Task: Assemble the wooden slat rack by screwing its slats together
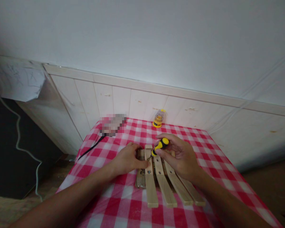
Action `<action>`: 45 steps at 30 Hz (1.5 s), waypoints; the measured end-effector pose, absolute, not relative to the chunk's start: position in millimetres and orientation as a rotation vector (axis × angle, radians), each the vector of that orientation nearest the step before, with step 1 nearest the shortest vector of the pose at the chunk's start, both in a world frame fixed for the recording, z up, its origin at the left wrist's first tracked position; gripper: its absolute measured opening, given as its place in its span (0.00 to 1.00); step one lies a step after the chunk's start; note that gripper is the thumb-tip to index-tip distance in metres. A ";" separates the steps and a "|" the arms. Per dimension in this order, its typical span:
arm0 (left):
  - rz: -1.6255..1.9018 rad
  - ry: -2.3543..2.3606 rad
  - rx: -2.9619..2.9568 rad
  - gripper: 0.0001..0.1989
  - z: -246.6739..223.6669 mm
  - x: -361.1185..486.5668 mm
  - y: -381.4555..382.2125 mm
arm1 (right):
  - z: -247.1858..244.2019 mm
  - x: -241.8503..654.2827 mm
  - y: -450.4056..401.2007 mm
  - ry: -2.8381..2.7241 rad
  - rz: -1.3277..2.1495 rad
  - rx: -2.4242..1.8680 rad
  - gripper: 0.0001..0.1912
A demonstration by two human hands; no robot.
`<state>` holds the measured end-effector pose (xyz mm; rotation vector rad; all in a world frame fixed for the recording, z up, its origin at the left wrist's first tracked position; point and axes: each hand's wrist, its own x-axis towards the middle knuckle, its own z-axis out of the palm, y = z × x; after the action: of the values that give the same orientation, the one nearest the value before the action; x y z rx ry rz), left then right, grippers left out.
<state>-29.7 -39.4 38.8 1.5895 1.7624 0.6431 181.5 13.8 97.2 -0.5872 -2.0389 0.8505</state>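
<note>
In the middle of the table (128, 202), four pale wooden slats (152, 191) lie side by side across a glossy brown block (140, 182), their squared near ends fanning slightly and reaching past it over the cloth. Dark screw heads dot the slats, and a short wooden crosspiece (148, 147) sits at the far end of the leftmost one.

The right hand (180, 153) pinches a yellow-and-black screwdriver (161, 145) between thumb and curled fingers, handle tilted up, shaft slanting down to the leftmost slat. The left hand (127, 159) is partly spread: its thumb presses on that same slat just beside the shaft, while the fingers bend round by the block's far left corner; whether they close on it I cannot tell.

Checked cloth stretches from the right hand to the table's right edge, and another stretch lies beyond the left forearm. The far edge runs close along a wall of white, vertically grooved boards (123, 98). Near that edge stands a clear plastic container (159, 118) with yellow base and top; left of it lies a blurred-out object (112, 125) with a thin black handle.
</note>
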 end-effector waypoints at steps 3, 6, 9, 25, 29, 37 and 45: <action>0.647 1.767 1.602 0.33 38.2 -30.1 -39.6 | 96.8 181.7 13.1 -2.050 0.850 -0.582 0.15; 0.644 1.771 1.609 0.33 38.5 -30.0 -39.8 | 96.9 181.7 12.3 -2.058 0.853 -0.582 0.15; 0.645 1.764 1.592 0.34 39.1 -29.9 -39.7 | 97.0 181.5 12.5 -2.067 0.851 -0.590 0.16; 0.658 1.778 1.604 0.32 39.3 -29.9 -39.0 | 96.8 184.9 13.7 -2.137 0.893 -0.581 0.20; 0.672 1.752 1.614 0.31 35.2 -31.2 -38.4 | 95.7 183.6 13.8 -2.151 0.834 -0.567 0.21; 0.633 1.771 1.607 0.32 37.6 -30.2 -38.3 | 91.1 181.4 15.0 -2.136 0.724 -0.630 0.15; 0.660 1.768 1.617 0.30 37.2 -30.5 -38.2 | 88.1 180.9 15.0 -2.110 0.676 -0.650 0.18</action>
<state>-30.5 -38.2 37.2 1.6168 1.7675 0.6598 180.9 15.0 88.1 -0.6497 -2.1103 0.6757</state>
